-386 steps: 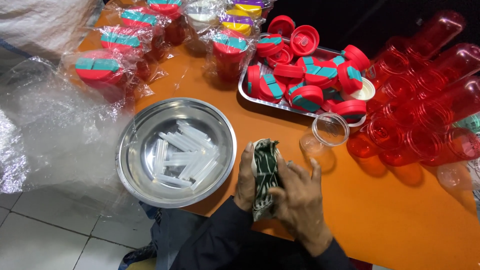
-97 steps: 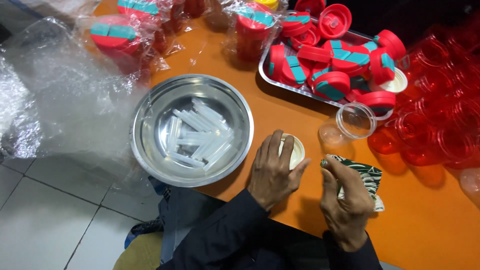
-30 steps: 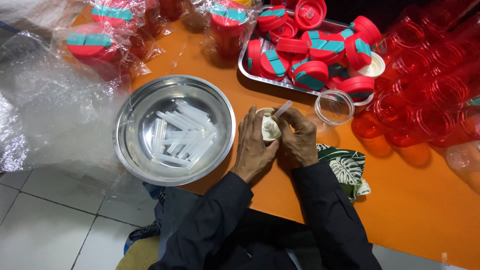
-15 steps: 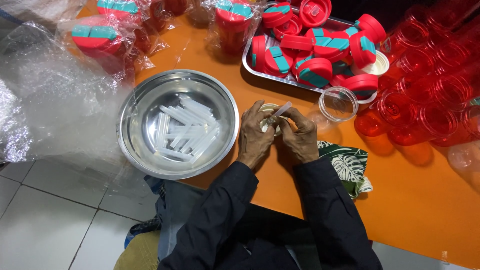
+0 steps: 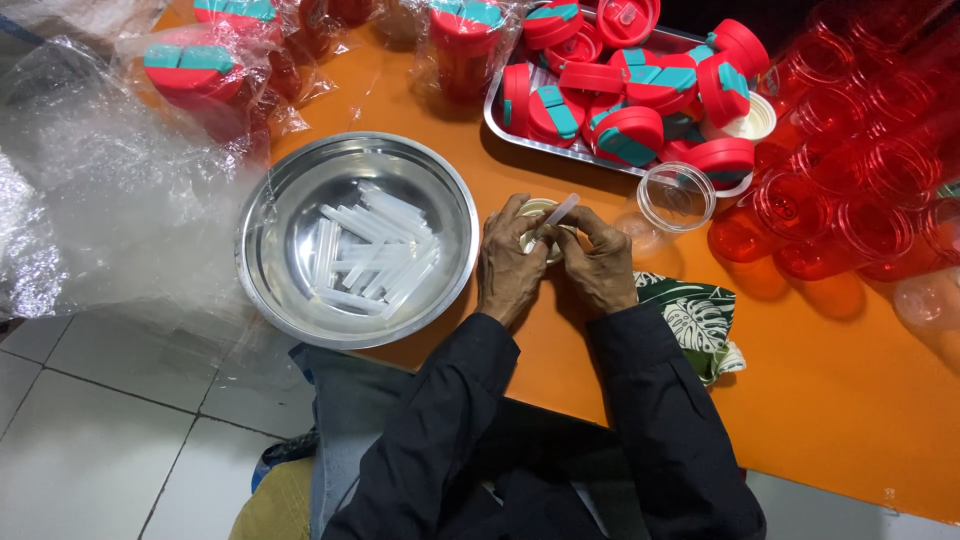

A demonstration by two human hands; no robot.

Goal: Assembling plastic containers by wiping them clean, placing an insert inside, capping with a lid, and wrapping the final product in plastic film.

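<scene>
Beside steel bowl [image 5: 290,190]; hands [image 5: 555,262] clasp white lid [image 5: 535,212], straw [image 5: 556,214]; table edge near

Our hands, left hand [image 5: 512,265] and right hand [image 5: 598,262], grip a pale lid [image 5: 537,214] and clear straw [image 5: 553,217] over the orange worktop [image 5: 830,350].

Single head cam, steep downward, close over orange table [image 5: 830,380] edge.

Your hands [image 5: 555,262] meet just right of the bowl [image 5: 290,200], tubes [image 5: 368,252] inside it. Tray [image 5: 520,135] beyond-right; cloth [image 5: 700,320] right, possibly touching your sleeve; stacked cups [image 5: 860,200] farthest right.
</scene>
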